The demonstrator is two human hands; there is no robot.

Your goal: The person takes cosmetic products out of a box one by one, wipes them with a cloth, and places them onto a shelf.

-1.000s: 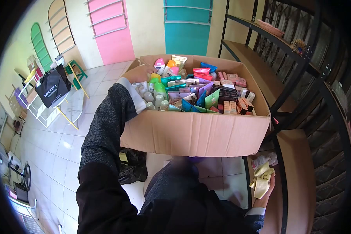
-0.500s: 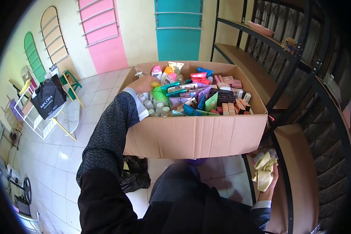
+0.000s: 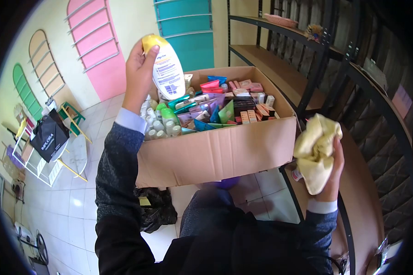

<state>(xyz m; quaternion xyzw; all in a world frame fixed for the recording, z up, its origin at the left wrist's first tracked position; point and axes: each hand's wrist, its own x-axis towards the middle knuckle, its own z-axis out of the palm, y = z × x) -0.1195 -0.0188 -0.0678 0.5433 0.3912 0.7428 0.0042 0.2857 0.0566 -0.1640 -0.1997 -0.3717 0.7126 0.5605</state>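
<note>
My left hand [image 3: 140, 68] grips a white lotion bottle [image 3: 168, 75] by its yellow cap, holding it up over the left side of a cardboard box [image 3: 215, 153]. The bottle hangs cap-up, tilted, with its printed back label towards me. To the right of the box, my right hand [image 3: 336, 172] is closed around a crumpled pale yellow cloth [image 3: 319, 146]. Inside the box are small white-capped bottles [image 3: 159, 128], green-capped bottles [image 3: 169, 114], colourful squeeze tubes [image 3: 211, 114] and small cartons [image 3: 248, 116].
A dark metal shelf rack with brown boards [image 3: 270, 68] stands on the right, bearing a pink basket [image 3: 280, 20]. A black plastic bag [image 3: 158, 211] lies on the floor below the box. At left are a black tote bag [image 3: 49, 137] and a green stool [image 3: 75, 117].
My left hand has come up out of the box with the lotion bottle. My right hand has raised the cloth from lower down beside the shelf. The view has shifted slightly.
</note>
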